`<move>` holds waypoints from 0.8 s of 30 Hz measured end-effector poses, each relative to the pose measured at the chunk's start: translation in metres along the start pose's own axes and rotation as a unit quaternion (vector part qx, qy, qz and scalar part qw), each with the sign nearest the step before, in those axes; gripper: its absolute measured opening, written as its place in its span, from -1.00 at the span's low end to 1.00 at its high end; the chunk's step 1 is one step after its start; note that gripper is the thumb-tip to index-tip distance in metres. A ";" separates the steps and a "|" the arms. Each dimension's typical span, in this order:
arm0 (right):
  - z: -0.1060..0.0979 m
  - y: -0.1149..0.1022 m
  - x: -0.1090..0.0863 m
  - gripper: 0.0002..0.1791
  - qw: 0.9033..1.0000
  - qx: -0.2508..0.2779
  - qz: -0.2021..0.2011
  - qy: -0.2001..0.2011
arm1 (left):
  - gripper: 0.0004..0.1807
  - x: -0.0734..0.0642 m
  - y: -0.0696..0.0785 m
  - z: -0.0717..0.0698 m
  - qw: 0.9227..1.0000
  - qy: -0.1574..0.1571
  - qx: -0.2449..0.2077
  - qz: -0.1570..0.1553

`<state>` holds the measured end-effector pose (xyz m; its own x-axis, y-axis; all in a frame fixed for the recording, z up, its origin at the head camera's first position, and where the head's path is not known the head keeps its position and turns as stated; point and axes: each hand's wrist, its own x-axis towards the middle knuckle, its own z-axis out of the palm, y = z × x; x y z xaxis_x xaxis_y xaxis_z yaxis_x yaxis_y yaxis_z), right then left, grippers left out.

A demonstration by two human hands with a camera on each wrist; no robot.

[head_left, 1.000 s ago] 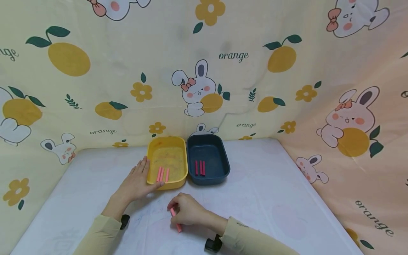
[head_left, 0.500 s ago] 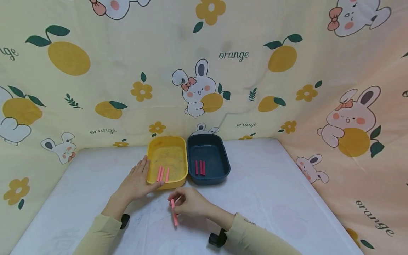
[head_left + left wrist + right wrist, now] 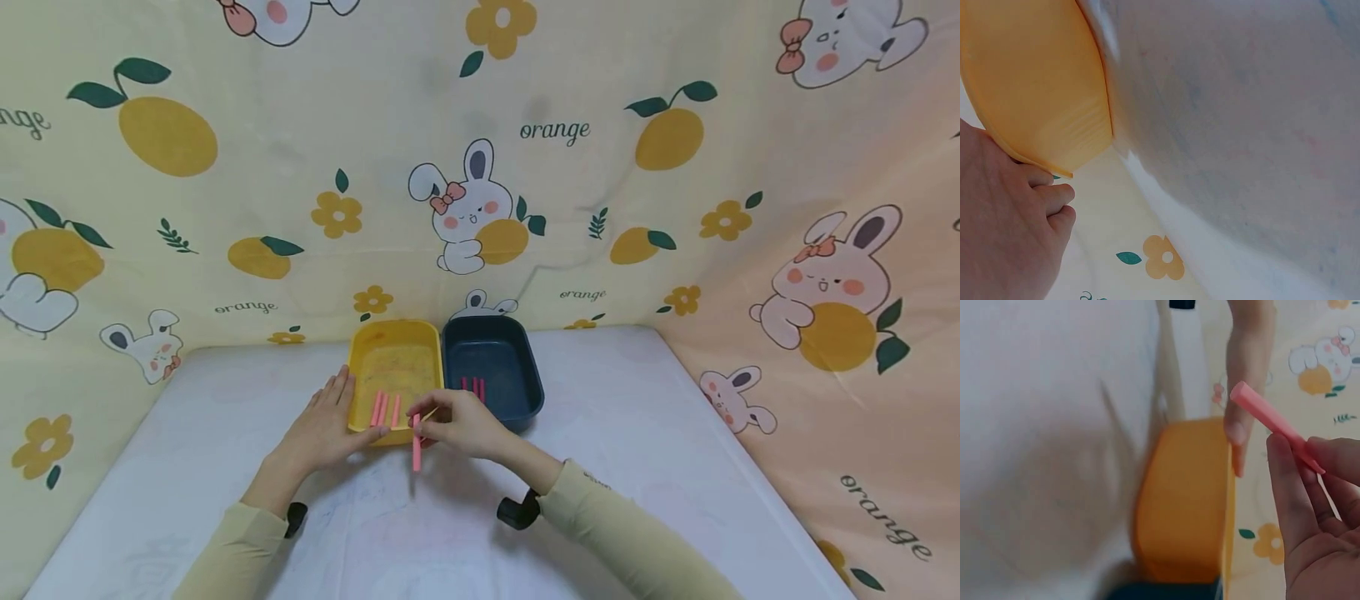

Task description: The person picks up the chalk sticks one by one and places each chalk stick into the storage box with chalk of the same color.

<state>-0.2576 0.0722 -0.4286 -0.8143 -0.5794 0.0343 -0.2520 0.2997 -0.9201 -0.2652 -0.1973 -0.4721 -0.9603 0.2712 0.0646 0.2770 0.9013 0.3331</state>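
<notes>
My right hand [image 3: 471, 427] pinches a pink chalk-like stick [image 3: 417, 450] between thumb and fingers, just over the front rim of a yellow bin [image 3: 393, 340]. The stick hangs almost upright in the head view. In the right wrist view its far end [image 3: 1254, 403] points away from the fingertips. My left hand [image 3: 318, 425] rests against the bin's left side with straight fingers, its thumb over the front rim. Three similar pink sticks [image 3: 382, 410] lie inside this bin. Beside it, a dark blue bin [image 3: 487, 333] holds three darker red sticks [image 3: 475, 387], partly hidden by my right hand.
Both bins stand side by side on a white-covered table [image 3: 615, 450] with faint coloured smudges. Behind them rises a cream cloth backdrop [image 3: 420, 100] printed with rabbits and oranges. Dark wrist cameras [image 3: 517, 510] are worn at both cuffs.
My right hand has lifted the pink stick from near the tabletop and carried it forward to the yellow bin's front rim, turning it more upright. The left hand stays put.
</notes>
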 end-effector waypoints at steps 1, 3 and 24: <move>-0.003 -0.001 0.003 -0.80 1.000 -0.004 -0.002 0.000 | 0.33 0.000 0.000 0.001 1.000 0.000 0.000 0.000; -0.008 -0.002 0.008 -0.78 1.000 -0.010 -0.006 -0.002 | 0.33 0.001 0.000 0.002 1.000 0.001 0.001 0.000; -0.032 0.016 0.083 -0.78 0.997 -0.062 -0.017 -0.050 | 0.35 0.000 0.005 -0.005 1.000 -0.017 0.000 -0.013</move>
<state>-0.3463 0.0530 -0.4280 -0.7503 -0.6608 0.0198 -0.3463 0.3673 -0.8632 -0.2639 -0.1944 -0.4659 -0.9653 0.2602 0.0236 0.2528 0.9076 0.3351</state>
